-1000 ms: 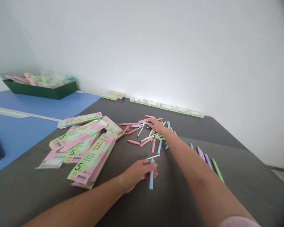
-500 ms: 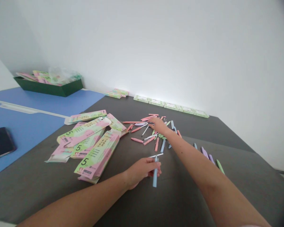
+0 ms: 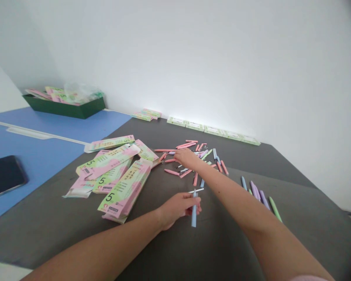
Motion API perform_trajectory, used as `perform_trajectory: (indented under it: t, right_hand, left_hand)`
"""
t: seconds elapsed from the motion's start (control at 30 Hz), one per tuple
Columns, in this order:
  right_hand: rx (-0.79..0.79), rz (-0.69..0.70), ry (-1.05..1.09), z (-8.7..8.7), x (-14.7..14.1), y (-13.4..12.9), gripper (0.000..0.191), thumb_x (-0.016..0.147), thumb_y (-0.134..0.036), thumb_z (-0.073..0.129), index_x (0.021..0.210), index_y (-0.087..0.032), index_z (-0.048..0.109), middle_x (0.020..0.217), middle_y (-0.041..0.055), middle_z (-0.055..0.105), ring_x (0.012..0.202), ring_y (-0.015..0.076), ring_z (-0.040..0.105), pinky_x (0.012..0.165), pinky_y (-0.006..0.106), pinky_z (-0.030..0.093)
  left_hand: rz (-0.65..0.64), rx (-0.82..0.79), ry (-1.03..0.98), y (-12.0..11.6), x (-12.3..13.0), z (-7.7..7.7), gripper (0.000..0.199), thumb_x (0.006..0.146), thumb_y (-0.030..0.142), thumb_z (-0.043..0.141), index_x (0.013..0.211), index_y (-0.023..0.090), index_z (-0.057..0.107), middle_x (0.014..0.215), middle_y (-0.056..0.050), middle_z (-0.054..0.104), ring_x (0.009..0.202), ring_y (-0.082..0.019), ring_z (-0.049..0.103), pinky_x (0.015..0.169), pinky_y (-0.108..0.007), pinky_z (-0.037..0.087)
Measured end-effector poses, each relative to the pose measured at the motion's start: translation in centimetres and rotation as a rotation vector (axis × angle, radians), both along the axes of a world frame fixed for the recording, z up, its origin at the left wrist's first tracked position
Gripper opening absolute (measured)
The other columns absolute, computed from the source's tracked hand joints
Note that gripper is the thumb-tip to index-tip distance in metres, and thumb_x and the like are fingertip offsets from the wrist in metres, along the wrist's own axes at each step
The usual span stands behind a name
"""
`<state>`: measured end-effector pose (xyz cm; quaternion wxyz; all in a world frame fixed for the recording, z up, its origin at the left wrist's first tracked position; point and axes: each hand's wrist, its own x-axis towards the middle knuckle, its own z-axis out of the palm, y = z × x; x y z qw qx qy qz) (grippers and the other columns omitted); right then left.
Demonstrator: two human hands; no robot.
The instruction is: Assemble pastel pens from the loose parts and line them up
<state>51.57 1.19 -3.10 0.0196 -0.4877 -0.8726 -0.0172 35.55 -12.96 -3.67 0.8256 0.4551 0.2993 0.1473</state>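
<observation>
My left hand point(image 3: 177, 207) is shut on a pale blue pen barrel point(image 3: 194, 212), which stands nearly upright against its fingertips. A thin white pen refill point(image 3: 196, 191) lies crosswise at the barrel's top end, seemingly held with it. My right hand point(image 3: 186, 158) rests on a loose scatter of pink, white, blue and green pen parts point(image 3: 172, 172), and its fingertips are hidden among them. Left of both hands lie several long pink-and-green cartons marked 5 point(image 3: 124, 191).
Several whole pens point(image 3: 259, 197) lie to the right on the dark grey tabletop point(image 3: 222, 249). Small green-and-white boxes point(image 3: 213, 131) line the wall. A black phone point(image 3: 4, 175) lies on a blue surface point(image 3: 41, 156), with a green tray point(image 3: 64, 111) of cartons behind.
My right hand has slid left across the pen parts, and several parts now show to its right. My left hand has shifted slightly right with the blue barrel. The whole view has drifted.
</observation>
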Motion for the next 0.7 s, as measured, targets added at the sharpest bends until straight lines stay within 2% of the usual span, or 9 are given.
perform_trajectory:
  t: [0.2, 0.3, 0.43, 0.5, 0.6, 0.7]
  right_hand:
    - [-0.022, -0.184, 0.085, 1.2, -0.4, -0.3, 0.025, 0.09, -0.026, 0.044, 0.094, -0.013, 0.065, 0.095, 0.0159, 0.067, 0.097, 0.0259, 0.059, 0.086, 0.034, 0.035]
    - [-0.064, -0.292, 0.184, 1.7, -0.2, -0.1, 0.026, 0.09, -0.03, 0.046, 0.095, -0.015, 0.065, 0.098, 0.013, 0.067, 0.094, 0.0238, 0.059, 0.082, 0.03, 0.037]
    - [-0.154, -0.439, 0.377, 2.3, 0.7, 0.3, 0.021, 0.086, -0.027, 0.05, 0.095, -0.017, 0.067, 0.093, 0.0076, 0.068, 0.088, 0.0212, 0.06, 0.078, 0.028, 0.04]
    - [-0.213, -0.511, 0.498, 2.6, 1.0, 0.4, 0.022, 0.087, -0.027, 0.05, 0.093, -0.016, 0.068, 0.091, 0.007, 0.068, 0.088, 0.0206, 0.06, 0.078, 0.029, 0.042]
    - [-0.34, -0.603, 0.701, 2.8, 1.1, 0.3, 0.026, 0.09, -0.03, 0.047, 0.104, -0.016, 0.064, 0.099, 0.0066, 0.066, 0.09, 0.0179, 0.06, 0.08, 0.031, 0.046]
    - [-0.486, -0.701, 0.886, 2.7, 0.9, 0.0, 0.03, 0.09, -0.033, 0.05, 0.114, -0.015, 0.055, 0.111, 0.0079, 0.059, 0.094, 0.0175, 0.059, 0.081, 0.037, 0.049]
  left_hand:
    - [0.03, -0.049, -0.056, 0.3, -0.2, 0.3, 0.03, 0.068, 0.041, 0.067, 0.075, 0.012, 0.059, 0.074, -0.003, 0.059, 0.071, -0.013, 0.053, 0.075, -0.028, 0.041]
    - [0.059, 0.01, -0.032, 0.7, -0.4, 0.4, 0.031, 0.069, 0.043, 0.065, 0.074, 0.013, 0.058, 0.072, -0.002, 0.058, 0.066, -0.011, 0.05, 0.068, -0.026, 0.039]
    - [0.146, 0.309, 0.121, 2.0, -1.0, 0.6, 0.032, 0.073, 0.047, 0.058, 0.068, 0.015, 0.057, 0.064, 0.001, 0.054, 0.059, -0.012, 0.046, 0.059, -0.024, 0.035]
    - [0.179, 0.51, 0.273, 2.8, -1.4, 0.7, 0.033, 0.075, 0.047, 0.053, 0.064, 0.016, 0.057, 0.058, 0.001, 0.052, 0.058, -0.014, 0.047, 0.058, -0.026, 0.034]
    - [0.145, 0.886, 0.571, 3.7, -2.0, 0.8, 0.033, 0.076, 0.043, 0.052, 0.055, 0.018, 0.055, 0.055, -0.003, 0.055, 0.064, -0.02, 0.054, 0.064, -0.029, 0.035]
    - [0.091, 1.096, 0.735, 4.0, -2.4, 0.7, 0.027, 0.076, 0.04, 0.053, 0.06, 0.018, 0.058, 0.067, -0.01, 0.063, 0.075, -0.025, 0.06, 0.07, -0.031, 0.037]
